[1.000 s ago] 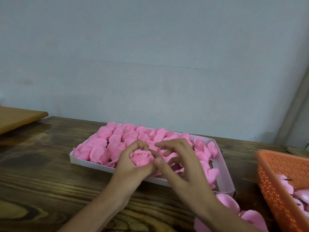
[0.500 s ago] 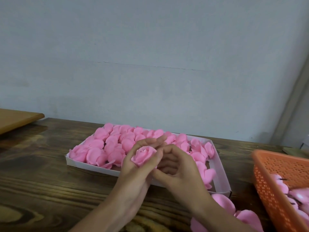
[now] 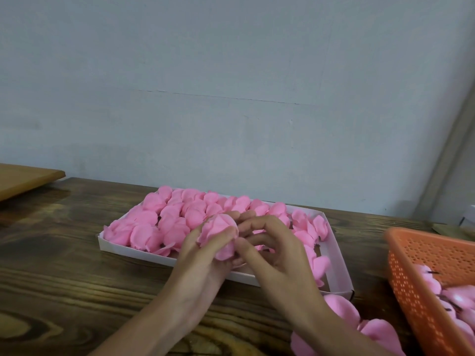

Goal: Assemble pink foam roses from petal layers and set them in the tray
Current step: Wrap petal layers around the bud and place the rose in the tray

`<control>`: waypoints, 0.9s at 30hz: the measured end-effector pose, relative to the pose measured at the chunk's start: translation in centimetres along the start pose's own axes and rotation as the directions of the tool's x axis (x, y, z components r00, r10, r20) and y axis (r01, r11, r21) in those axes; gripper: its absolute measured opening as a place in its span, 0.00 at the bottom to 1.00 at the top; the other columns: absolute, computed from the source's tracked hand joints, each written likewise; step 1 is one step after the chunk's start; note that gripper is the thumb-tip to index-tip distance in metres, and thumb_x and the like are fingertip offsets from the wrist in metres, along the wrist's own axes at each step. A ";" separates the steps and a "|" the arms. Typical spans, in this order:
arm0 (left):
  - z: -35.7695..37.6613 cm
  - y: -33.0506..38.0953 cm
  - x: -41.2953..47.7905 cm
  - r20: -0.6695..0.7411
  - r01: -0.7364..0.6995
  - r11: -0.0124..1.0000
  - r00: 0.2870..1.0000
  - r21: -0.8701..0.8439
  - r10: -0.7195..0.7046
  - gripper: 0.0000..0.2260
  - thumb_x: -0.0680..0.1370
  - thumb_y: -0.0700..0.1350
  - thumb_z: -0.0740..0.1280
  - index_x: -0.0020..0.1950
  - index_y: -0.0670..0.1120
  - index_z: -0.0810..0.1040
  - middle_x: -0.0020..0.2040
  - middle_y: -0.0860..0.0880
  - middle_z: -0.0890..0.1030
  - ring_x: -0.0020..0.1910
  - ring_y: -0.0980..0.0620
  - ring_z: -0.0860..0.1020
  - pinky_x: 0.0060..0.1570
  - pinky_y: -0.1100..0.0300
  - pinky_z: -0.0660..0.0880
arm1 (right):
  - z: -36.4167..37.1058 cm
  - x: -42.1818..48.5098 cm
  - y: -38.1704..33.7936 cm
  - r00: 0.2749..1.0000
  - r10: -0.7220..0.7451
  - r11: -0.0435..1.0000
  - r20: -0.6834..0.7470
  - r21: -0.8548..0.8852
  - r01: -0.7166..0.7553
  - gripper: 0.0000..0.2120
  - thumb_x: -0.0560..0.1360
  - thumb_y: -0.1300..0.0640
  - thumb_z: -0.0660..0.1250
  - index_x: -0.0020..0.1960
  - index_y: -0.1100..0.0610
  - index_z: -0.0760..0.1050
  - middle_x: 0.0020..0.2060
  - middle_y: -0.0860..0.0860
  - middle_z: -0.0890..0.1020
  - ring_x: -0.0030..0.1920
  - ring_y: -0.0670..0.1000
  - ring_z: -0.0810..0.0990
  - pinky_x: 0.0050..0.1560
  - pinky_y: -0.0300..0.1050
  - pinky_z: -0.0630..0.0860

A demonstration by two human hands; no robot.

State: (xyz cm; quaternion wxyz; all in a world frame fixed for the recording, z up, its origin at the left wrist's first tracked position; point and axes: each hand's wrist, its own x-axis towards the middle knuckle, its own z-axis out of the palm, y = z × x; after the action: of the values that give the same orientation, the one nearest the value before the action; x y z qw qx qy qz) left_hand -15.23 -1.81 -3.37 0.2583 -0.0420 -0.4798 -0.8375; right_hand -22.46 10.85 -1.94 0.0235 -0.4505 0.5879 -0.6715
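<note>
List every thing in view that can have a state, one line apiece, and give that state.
held rose: gripped by both hands, over the tray's near edge
left hand: curled round the held rose
right hand: pinching the held rose's side
tray: mostly filled with roses
orange basket: partly filled with pink pieces
loose petals: lying on the table

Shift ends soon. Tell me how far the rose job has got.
Done: the white tray is mostly packed with finished roses. In hand: the left hand grips one rose while the right hand pinches its side. Left: setting that rose in the tray's barer right end, then using the loose petals on the table and the pieces in the orange basket.
</note>
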 end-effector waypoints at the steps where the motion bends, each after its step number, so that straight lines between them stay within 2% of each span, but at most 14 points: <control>1: -0.1 0.1 0.0 0.002 0.007 1.000 1.000 0.009 -0.007 0.17 0.83 0.40 0.65 0.69 0.33 0.73 0.68 0.30 0.76 0.67 0.29 0.76 0.67 0.31 0.72 | -0.1 0.0 -0.1 1.000 -0.006 1.000 -0.010 0.007 0.006 0.05 0.78 0.63 0.72 0.51 0.55 0.81 0.55 0.48 0.84 0.43 0.56 0.86 0.40 0.57 0.86; 4: 0.0 0.1 -0.1 0.034 0.023 0.999 0.999 0.029 -0.024 0.17 0.83 0.40 0.63 0.70 0.33 0.73 0.69 0.31 0.76 0.69 0.30 0.75 0.70 0.30 0.68 | -0.4 0.1 -0.2 0.999 -0.023 0.999 -0.041 -0.034 0.022 0.07 0.77 0.65 0.73 0.48 0.54 0.83 0.50 0.49 0.85 0.39 0.56 0.85 0.36 0.58 0.85; 9: 0.0 0.5 -0.3 0.066 0.031 0.995 0.997 0.095 -0.037 0.17 0.83 0.41 0.63 0.69 0.35 0.74 0.68 0.32 0.77 0.69 0.31 0.76 0.70 0.31 0.68 | -0.5 0.2 -0.3 0.998 -0.011 1.000 -0.057 -0.011 0.011 0.08 0.76 0.66 0.74 0.43 0.54 0.84 0.45 0.51 0.86 0.34 0.54 0.85 0.33 0.47 0.83; 11: 0.0 0.5 -0.3 0.050 0.027 0.994 0.998 0.105 -0.033 0.17 0.82 0.41 0.64 0.69 0.34 0.74 0.68 0.31 0.77 0.68 0.30 0.76 0.71 0.28 0.66 | -0.5 0.1 -0.3 0.999 -0.007 1.000 -0.049 -0.015 0.006 0.07 0.76 0.65 0.73 0.43 0.54 0.83 0.42 0.51 0.85 0.34 0.54 0.84 0.33 0.49 0.83; 14: 0.1 0.2 -0.4 0.024 0.024 0.997 0.999 0.073 -0.026 0.16 0.83 0.41 0.64 0.67 0.32 0.73 0.66 0.28 0.76 0.67 0.29 0.76 0.70 0.27 0.66 | -0.4 -0.1 -0.1 0.998 -0.054 0.990 -0.043 -0.129 0.049 0.04 0.76 0.58 0.72 0.44 0.51 0.81 0.40 0.49 0.85 0.36 0.54 0.84 0.35 0.57 0.84; 16: 0.3 0.1 -0.5 0.028 0.014 0.999 0.999 0.031 -0.015 0.13 0.84 0.40 0.63 0.65 0.32 0.74 0.64 0.28 0.77 0.64 0.31 0.79 0.65 0.33 0.75 | -0.4 -0.2 0.0 0.992 -0.127 0.965 -0.024 -0.236 0.118 0.02 0.76 0.55 0.72 0.45 0.48 0.80 0.40 0.48 0.84 0.38 0.54 0.84 0.35 0.56 0.82; 18: 0.8 0.1 -0.6 0.030 -0.004 1.000 1.000 -0.004 0.005 0.13 0.84 0.42 0.64 0.62 0.32 0.75 0.59 0.31 0.81 0.59 0.35 0.82 0.56 0.44 0.81 | -0.4 -0.2 0.0 0.980 -0.199 0.912 0.017 -0.364 0.191 0.01 0.76 0.52 0.70 0.45 0.46 0.79 0.41 0.44 0.82 0.39 0.51 0.83 0.34 0.50 0.81; 20: 1.2 0.1 -0.7 -0.010 -0.013 1.000 1.000 -0.024 0.013 0.14 0.85 0.45 0.64 0.60 0.34 0.77 0.53 0.35 0.82 0.55 0.39 0.83 0.53 0.49 0.81 | -0.4 -0.2 -0.2 0.968 -0.246 0.850 0.057 -0.467 0.244 0.02 0.75 0.52 0.70 0.46 0.46 0.78 0.41 0.41 0.81 0.39 0.48 0.82 0.34 0.44 0.79; 23: 1.3 0.0 -0.7 -0.098 -0.003 0.999 0.995 -0.043 -0.002 0.12 0.83 0.46 0.65 0.59 0.37 0.79 0.50 0.39 0.82 0.52 0.42 0.82 0.51 0.50 0.81 | -0.4 -0.2 -0.2 0.954 -0.281 0.791 0.103 -0.538 0.291 0.05 0.74 0.54 0.72 0.47 0.45 0.79 0.43 0.39 0.79 0.39 0.44 0.80 0.35 0.39 0.78; 27: 1.4 0.2 -0.8 -0.174 -0.015 0.999 0.985 0.043 0.022 0.08 0.80 0.46 0.69 0.48 0.41 0.78 0.41 0.42 0.79 0.41 0.47 0.81 0.39 0.55 0.81 | -0.1 -0.6 -0.3 0.939 -0.277 0.701 0.205 -0.625 0.344 0.04 0.76 0.50 0.69 0.50 0.43 0.81 0.43 0.40 0.76 0.37 0.42 0.78 0.34 0.44 0.78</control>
State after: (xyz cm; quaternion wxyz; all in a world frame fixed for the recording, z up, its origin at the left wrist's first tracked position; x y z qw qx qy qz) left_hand -14.73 -0.41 -2.75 0.3078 0.0323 -0.4720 -0.8255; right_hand -22.03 11.39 -2.00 -0.2204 -0.5541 0.6981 -0.3963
